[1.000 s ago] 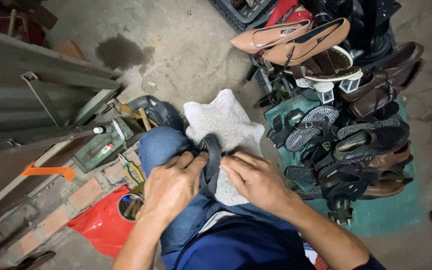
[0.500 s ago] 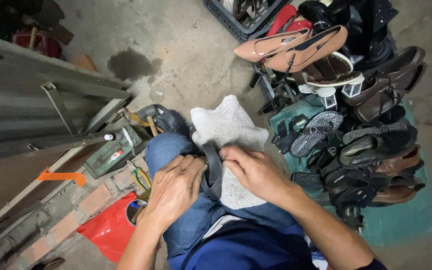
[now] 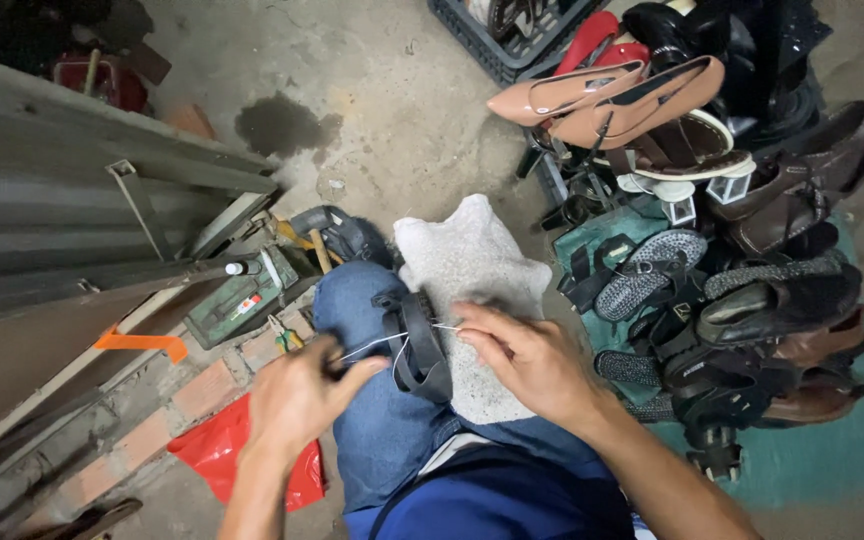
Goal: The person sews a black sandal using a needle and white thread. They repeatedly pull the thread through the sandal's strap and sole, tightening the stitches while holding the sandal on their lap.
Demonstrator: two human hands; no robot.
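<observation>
- Head view: the concrete floor carries everything, with a dark damp patch on it beyond the person's knee.
- Right of the knee, a heap of shoes is piled on a green mat; a dark crate sits behind it.
- Left of the knee lie grey metal panels, a green tool case and a red plastic bag.
- A pale stone-like block rests on the lap, just right of the knee.
- A black sandal strap lies across the thigh, against the block; it looks soft and limp, best pinched near the seam.
- A thin white thread runs through the strap, light and probably easy to snap.
- The left hand is closed, pulling the thread taut; the right hand pinches the thread's other end, perhaps a needle, at the strap.
</observation>
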